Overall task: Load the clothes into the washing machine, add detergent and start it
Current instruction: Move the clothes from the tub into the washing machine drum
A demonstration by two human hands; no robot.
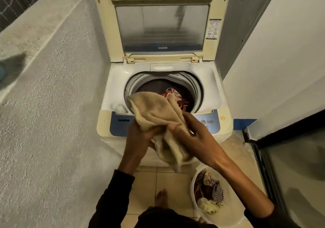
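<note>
A top-loading washing machine stands ahead with its lid raised upright. Inside the drum lies a red and white patterned garment. I hold a beige towel over the machine's front edge. My left hand grips it from below and my right hand grips it from the right. Part of the towel hangs down in front of the control panel. No detergent is in view.
A white basket with several clothes sits on the tiled floor at the lower right. A rough concrete wall runs along the left. A white wall and a dark-framed glass door close the right side. My bare foot shows below.
</note>
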